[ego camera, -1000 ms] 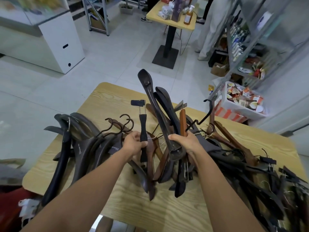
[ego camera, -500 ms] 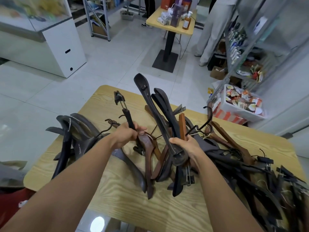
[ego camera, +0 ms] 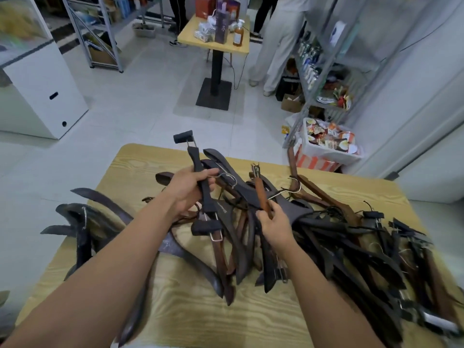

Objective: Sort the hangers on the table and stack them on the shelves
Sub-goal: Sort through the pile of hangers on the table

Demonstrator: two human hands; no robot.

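Head view. White plastic bin (ego camera: 324,151) on the floor past the table's far right corner, packed with snack packets and foil-lidded cups, resting on an orange-and-white striped box (ego camera: 313,164). Metal rack (ego camera: 326,102) just behind, shelves loaded with bottles and bright packets.

Light wood-grain table (ego camera: 190,320) carrying all the hangers: dark contoured ones (ego camera: 82,222) fanned at the left edge, mixed brown and black tangle (ego camera: 339,237) from centre to right edge, wire hooks sticking out. Mostly smooth wood with curved shoulders; a few straight bars with metal clips.

Left hand (ego camera: 185,190) above the middle of the pile, fingers wrapped round the bar of a black clip hanger (ego camera: 197,162) — bar near upright, one padded clip high above the fist, the other hanging below it. Right hand (ego camera: 272,226) lower and just to the right, thumb and fingers pinching the near end of a reddish-brown straight hanger (ego camera: 259,190) — tilted up and away, metal clip at its far end. Both forearms bare, reaching in from the bottom edge.
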